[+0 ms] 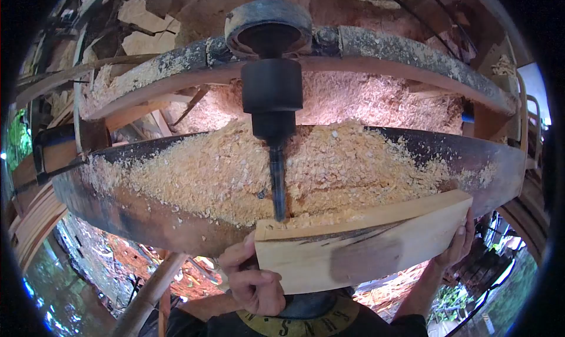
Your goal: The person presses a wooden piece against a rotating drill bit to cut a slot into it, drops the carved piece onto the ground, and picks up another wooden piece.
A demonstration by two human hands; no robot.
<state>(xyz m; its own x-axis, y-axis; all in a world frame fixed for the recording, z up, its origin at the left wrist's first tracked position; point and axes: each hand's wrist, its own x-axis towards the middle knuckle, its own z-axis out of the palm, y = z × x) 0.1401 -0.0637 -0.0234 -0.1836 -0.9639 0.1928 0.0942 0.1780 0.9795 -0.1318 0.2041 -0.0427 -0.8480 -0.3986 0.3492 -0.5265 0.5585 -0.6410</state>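
A pale wooden board (365,243) is held up on its edge at the near side of the work table (159,219). My left hand (253,275) grips its left end, with fingers bent round the edge. At the right end, my right hand (456,246) holds the board, its fingers partly hidden behind the wood. Just above the board's top left corner hangs a drill bit (277,184) in a black chuck (271,90). Whether the bit touches the wood cannot be made out. Dark streaks and a grey smudge mark the board's face.
Wood shavings (200,166) are heaped over the table around the bit. Behind it a curved wooden beam (400,54) crosses the view, with more shavings beyond. Broken wood pieces (144,28) lie at the back left. A round pole (150,296) slants below the table.
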